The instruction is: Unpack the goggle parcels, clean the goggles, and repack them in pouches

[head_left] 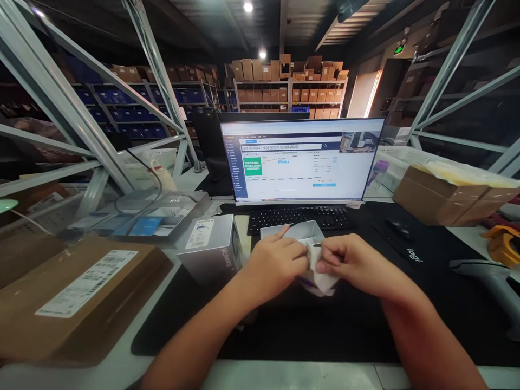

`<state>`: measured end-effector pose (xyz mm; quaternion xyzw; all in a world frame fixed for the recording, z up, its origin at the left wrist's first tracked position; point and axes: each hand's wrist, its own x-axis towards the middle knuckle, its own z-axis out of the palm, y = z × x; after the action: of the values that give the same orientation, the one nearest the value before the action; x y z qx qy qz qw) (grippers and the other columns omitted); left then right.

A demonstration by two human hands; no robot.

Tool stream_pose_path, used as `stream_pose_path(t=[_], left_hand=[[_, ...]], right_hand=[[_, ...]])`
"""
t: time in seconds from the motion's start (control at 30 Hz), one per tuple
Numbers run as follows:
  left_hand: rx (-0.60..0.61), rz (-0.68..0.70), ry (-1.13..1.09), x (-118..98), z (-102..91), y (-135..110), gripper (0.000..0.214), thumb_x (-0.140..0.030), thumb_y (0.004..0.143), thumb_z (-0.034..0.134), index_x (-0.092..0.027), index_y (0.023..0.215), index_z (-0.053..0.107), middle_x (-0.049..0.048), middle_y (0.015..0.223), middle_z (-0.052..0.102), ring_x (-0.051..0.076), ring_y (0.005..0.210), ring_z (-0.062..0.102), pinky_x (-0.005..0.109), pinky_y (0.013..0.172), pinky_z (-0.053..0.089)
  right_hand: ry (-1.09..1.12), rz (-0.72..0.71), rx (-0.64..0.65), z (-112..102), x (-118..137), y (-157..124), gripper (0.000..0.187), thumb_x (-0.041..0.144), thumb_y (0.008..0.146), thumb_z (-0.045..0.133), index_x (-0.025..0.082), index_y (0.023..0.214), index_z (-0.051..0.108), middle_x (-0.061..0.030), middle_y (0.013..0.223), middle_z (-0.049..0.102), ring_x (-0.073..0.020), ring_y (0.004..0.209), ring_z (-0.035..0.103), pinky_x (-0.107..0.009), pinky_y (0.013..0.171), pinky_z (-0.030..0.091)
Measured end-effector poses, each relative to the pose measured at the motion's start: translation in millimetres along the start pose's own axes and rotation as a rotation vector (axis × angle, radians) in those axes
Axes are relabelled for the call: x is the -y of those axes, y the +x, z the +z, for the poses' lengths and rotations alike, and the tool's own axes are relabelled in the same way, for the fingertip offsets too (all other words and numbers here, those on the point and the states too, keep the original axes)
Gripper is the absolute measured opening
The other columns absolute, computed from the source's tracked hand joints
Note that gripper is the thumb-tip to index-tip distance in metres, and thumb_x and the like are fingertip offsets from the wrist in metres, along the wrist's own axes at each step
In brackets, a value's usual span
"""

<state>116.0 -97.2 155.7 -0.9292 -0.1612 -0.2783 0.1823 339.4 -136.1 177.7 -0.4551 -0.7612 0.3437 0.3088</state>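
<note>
Holding the small white packet (323, 277) between both hands just in front of the open grey box (274, 232), you have your left hand (273, 264) folded nearly closed at its left edge, the thumb's contact hidden, while your right hand (350, 264) pinches the other side between thumb and bent fingers. It should be light and soft, its thin, creased skin likely to crumple or tear under a hard pull, and perhaps a little slippery; what lies inside you cannot tell, so treat it as fragile and take it by the edges, fingertips only. Beneath it a black mat (337, 338) covers much of the pale table (292, 376), with the keyboard (337, 218) and lit monitor (284, 187) beyond, a printed silver box (209, 249) to the left and a scanner (483, 271) to the right. Past metal frames, the dim room holds shelves stacked with cartons (266, 72) under small ceiling lights.
</note>
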Motion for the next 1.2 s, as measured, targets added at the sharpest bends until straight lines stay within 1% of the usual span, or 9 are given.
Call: stream_pose_path(t=[0.2, 0.43, 0.57, 0.67, 0.73, 0.9, 0.97, 1.03, 1.2], left_hand=[[0.031, -0.025, -0.108, 4.0, -10.1, -3.6, 0.020, -0.004, 0.082, 0.054, -0.021, 0.087, 0.063, 0.0001, 0.103, 0.071, 0.015, 0.094, 0.067, 0.046, 0.119, 0.038], [-0.021, 0.005, -0.020, 1.4, 0.0, -1.6, 0.017, -0.007, 0.087, 0.055, -0.019, 0.078, 0.063, 0.0012, 0.087, 0.070, 0.016, 0.082, 0.066, 0.047, 0.114, 0.045], [-0.008, -0.037, -0.063, 0.9, -9.2, -0.1, 0.019, -0.003, 0.080, 0.056, -0.020, 0.084, 0.063, -0.0012, 0.096, 0.073, 0.015, 0.086, 0.069, 0.050, 0.117, 0.041], [-0.046, -0.060, -0.111, 1.7, -13.5, -0.2, 0.021, -0.002, 0.078, 0.057, -0.021, 0.087, 0.064, -0.0022, 0.096, 0.074, 0.015, 0.085, 0.070, 0.052, 0.116, 0.043], [-0.099, -0.093, -0.161, 4.5, -15.9, -0.9, 0.019, -0.004, 0.079, 0.058, -0.021, 0.084, 0.064, -0.0021, 0.095, 0.075, 0.014, 0.085, 0.071, 0.050, 0.114, 0.046], [-0.348, -0.284, -0.181, 11.9, -19.1, -3.8, 0.011, -0.011, 0.083, 0.063, -0.021, 0.083, 0.068, 0.0015, 0.093, 0.075, 0.015, 0.082, 0.071, 0.037, 0.095, 0.060], [-0.444, -0.393, -0.154, 10.5, -14.9, -4.5, 0.009, -0.015, 0.083, 0.066, -0.021, 0.089, 0.069, 0.0032, 0.096, 0.075, 0.018, 0.086, 0.072, 0.032, 0.082, 0.063], [-0.515, -0.488, -0.081, 6.9, -7.8, -4.5, 0.014, -0.019, 0.083, 0.070, -0.021, 0.097, 0.069, 0.0039, 0.099, 0.075, 0.019, 0.090, 0.073, 0.029, 0.076, 0.062], [-0.547, -0.499, 0.190, -5.3, 7.6, -4.5, 0.020, -0.033, 0.093, 0.064, -0.019, 0.107, 0.063, 0.0087, 0.099, 0.075, 0.023, 0.086, 0.074, 0.029, 0.072, 0.061]], right_hand=[[0.149, -0.033, 0.255, -28.8, -5.3, -3.8, 0.050, 0.029, 0.078, 0.075, 0.020, 0.056, 0.031, 0.0078, 0.055, 0.033, -0.0068, 0.053, 0.029, -0.022, 0.048, 0.023], [-0.141, -0.058, -0.025, 14.7, 13.0, 3.3, 0.034, 0.010, 0.074, 0.069, 0.017, 0.056, 0.040, 0.0082, 0.053, 0.041, -0.0066, 0.055, 0.035, -0.021, 0.051, 0.023], [0.059, -0.119, 0.242, -21.0, -5.2, 4.5, 0.045, 0.024, 0.074, 0.078, 0.018, 0.055, 0.037, 0.0086, 0.054, 0.037, -0.0058, 0.053, 0.030, -0.021, 0.049, 0.023], [0.155, -0.133, 0.267, -50.0, -24.6, 2.2, 0.051, 0.032, 0.075, 0.081, 0.018, 0.054, 0.036, 0.0082, 0.054, 0.034, -0.0057, 0.052, 0.028, -0.022, 0.048, 0.023], [0.235, -0.122, 0.121, -62.7, -35.3, 1.0, 0.056, 0.037, 0.072, 0.084, 0.020, 0.054, 0.034, 0.0080, 0.053, 0.033, -0.0061, 0.051, 0.027, -0.022, 0.047, 0.022], [0.547, -0.225, -0.808, -71.7, -45.3, 8.5, 0.067, 0.050, 0.064, 0.090, 0.022, 0.061, 0.029, 0.0071, 0.057, 0.035, -0.0090, 0.051, 0.032, -0.023, 0.049, 0.029], [0.603, -0.280, -1.012, -60.2, -41.1, 17.3, 0.066, 0.052, 0.068, 0.087, 0.022, 0.062, 0.029, 0.0067, 0.058, 0.032, -0.0100, 0.052, 0.030, -0.024, 0.050, 0.030], [0.635, -0.275, -1.007, -36.7, -33.1, 26.8, 0.066, 0.059, 0.072, 0.082, 0.023, 0.063, 0.028, 0.0065, 0.058, 0.029, -0.0107, 0.052, 0.028, -0.024, 0.049, 0.028], [0.608, -0.137, -0.671, 41.8, -7.2, 34.9, 0.063, 0.064, 0.074, 0.075, 0.024, 0.063, 0.028, 0.0067, 0.057, 0.029, -0.0109, 0.053, 0.026, -0.025, 0.049, 0.026]])
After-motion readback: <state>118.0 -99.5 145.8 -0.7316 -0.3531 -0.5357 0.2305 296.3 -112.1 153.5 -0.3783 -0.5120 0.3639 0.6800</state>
